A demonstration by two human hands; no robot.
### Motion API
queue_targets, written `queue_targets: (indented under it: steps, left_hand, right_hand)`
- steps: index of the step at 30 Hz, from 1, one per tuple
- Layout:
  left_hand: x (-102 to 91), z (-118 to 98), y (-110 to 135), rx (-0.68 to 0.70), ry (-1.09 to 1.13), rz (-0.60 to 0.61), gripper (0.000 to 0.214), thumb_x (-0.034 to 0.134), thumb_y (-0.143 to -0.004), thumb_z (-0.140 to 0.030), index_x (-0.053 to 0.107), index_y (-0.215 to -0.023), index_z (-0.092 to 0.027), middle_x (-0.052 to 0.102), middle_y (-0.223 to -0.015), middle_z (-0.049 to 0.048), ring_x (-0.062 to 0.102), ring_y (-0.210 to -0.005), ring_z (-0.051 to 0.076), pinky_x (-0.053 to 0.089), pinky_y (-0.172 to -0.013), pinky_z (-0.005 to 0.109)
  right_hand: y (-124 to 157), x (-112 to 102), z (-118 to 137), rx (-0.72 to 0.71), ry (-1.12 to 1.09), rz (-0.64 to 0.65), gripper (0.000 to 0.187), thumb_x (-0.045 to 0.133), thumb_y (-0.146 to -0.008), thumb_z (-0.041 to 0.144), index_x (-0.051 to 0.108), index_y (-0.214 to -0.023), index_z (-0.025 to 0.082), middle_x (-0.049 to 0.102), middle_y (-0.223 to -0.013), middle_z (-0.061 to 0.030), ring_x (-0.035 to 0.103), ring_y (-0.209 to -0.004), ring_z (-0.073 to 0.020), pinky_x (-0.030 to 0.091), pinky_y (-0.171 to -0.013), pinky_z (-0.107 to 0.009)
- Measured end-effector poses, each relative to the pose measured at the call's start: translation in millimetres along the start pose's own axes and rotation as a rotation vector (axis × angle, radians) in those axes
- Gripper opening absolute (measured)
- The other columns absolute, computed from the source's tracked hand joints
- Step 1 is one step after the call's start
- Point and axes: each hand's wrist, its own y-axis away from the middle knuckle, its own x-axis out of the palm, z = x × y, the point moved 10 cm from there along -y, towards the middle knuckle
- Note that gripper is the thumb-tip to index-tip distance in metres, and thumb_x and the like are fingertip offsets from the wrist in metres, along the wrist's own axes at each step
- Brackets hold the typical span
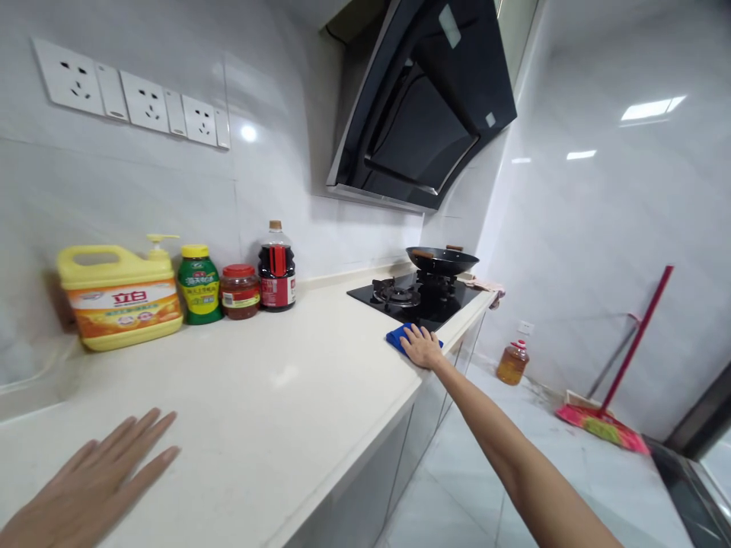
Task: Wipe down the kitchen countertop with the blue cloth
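Note:
My right hand reaches far forward, its fingers bent over a folded blue cloth. The cloth lies pressed on the white countertop, near its front edge and against the near edge of the black gas stove. Part of the cloth is hidden under the palm. At the lower left, my left hand is over the counter with fingers stretched out and nothing in it; whether it touches the surface I cannot tell.
Along the wall stand a yellow detergent jug, a green bottle, a red-lidded jar and a dark sauce bottle. A wok sits on the far burner, under the range hood. An oil jug and broom are on the floor.

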Motion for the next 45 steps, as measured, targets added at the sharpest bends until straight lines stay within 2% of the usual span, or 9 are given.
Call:
queue_targets:
  steps: [6,14,20,23,27,31,34,40,45]
  left_hand:
    - [-19.4,-20,1,-0.203,-0.027,0.172,0.069,0.009,-0.090,-0.050,0.018,-0.154,-0.024,0.016,-0.162,-0.0058,0.010,-0.151,0.018,0.013,-0.125,0.044]
    - [-48.9,-49,2,-0.254,0.008,0.197,0.069,0.012,-0.092,-0.052,0.016,-0.155,-0.022,0.015,-0.163,0.0005,0.012,-0.151,0.022,0.014,-0.124,0.048]
    - [-44.3,-47,2,-0.182,-0.041,0.210,0.060,0.032,-0.086,-0.036,0.047,-0.143,-0.022,0.024,-0.160,0.0023,0.015,-0.150,0.026,0.019,-0.122,0.051]
    - [-37.2,-43,3,-0.091,-0.118,0.204,0.057,0.031,-0.085,-0.031,0.057,-0.135,-0.025,0.025,-0.159,0.0013,0.016,-0.150,0.029,0.020,-0.121,0.054]
    - [-34.6,-40,4,-0.049,-0.124,0.159,0.057,0.028,-0.087,-0.034,0.055,-0.137,-0.029,0.025,-0.159,-0.0008,0.016,-0.150,0.028,0.018,-0.122,0.054]
    - [-37.2,-37,6,-0.203,-0.013,0.189,0.066,0.020,-0.092,-0.048,0.023,-0.153,-0.023,0.019,-0.162,0.0010,0.015,-0.151,0.023,0.017,-0.124,0.048]
    - [-39.2,-40,7,-0.237,-0.007,0.209,0.069,0.014,-0.093,-0.055,0.013,-0.155,-0.026,0.013,-0.164,-0.0016,0.011,-0.152,0.021,0.013,-0.125,0.047]
    - [-37.7,-38,6,-0.231,-0.011,0.186,0.067,0.019,-0.093,-0.055,0.016,-0.154,-0.027,0.017,-0.163,-0.0021,0.015,-0.151,0.023,0.016,-0.124,0.048]
    - [-39.9,-44,4,-0.256,0.006,0.170,0.066,0.025,-0.092,-0.053,0.019,-0.154,-0.028,0.018,-0.163,-0.0017,0.015,-0.151,0.023,0.017,-0.124,0.049]
  right_hand:
    - [28,3,29,-0.031,-0.020,-0.031,0.066,0.018,-0.101,0.051,0.027,-0.156,0.017,0.020,-0.164,-0.0084,0.015,-0.149,-0.0341,0.011,-0.118,-0.053]
    - [134,-4,177,-0.466,-0.172,-0.019,0.070,0.022,-0.099,0.056,0.030,-0.155,0.015,0.020,-0.164,-0.0118,0.013,-0.149,-0.0373,0.009,-0.119,-0.058]
    - [254,-14,312,-0.859,-0.282,0.045,0.070,0.030,-0.098,0.058,0.031,-0.154,0.016,0.019,-0.163,-0.0123,0.012,-0.150,-0.0375,0.014,-0.118,-0.063]
    - [293,-22,339,-1.055,-0.310,0.026,0.069,0.031,-0.098,0.061,0.035,-0.151,0.018,0.027,-0.162,-0.0107,0.016,-0.149,-0.0341,0.018,-0.119,-0.057]
    - [290,-27,311,-1.198,-0.303,0.008,0.061,0.036,-0.099,0.056,0.035,-0.152,0.024,0.030,-0.161,-0.0044,0.021,-0.149,-0.0268,0.018,-0.121,-0.051]
    - [237,-23,243,-1.164,-0.245,0.042,0.056,0.040,-0.099,0.046,0.034,-0.153,0.030,0.024,-0.163,-0.0002,0.018,-0.150,-0.0251,0.014,-0.122,-0.050]
    - [190,-20,187,-1.114,-0.178,0.059,0.057,0.039,-0.098,0.039,0.032,-0.154,0.030,0.021,-0.164,0.0004,0.016,-0.151,-0.0258,0.008,-0.122,-0.052]
    - [97,-5,84,-0.820,-0.021,0.107,0.057,0.034,-0.099,0.035,0.030,-0.155,0.029,0.017,-0.164,0.0033,0.012,-0.152,-0.0243,0.003,-0.122,-0.045]
    - [47,6,60,-0.539,0.078,0.113,0.058,0.028,-0.100,0.037,0.023,-0.158,0.028,0.013,-0.166,0.0009,0.012,-0.151,-0.0241,0.009,-0.121,-0.045]
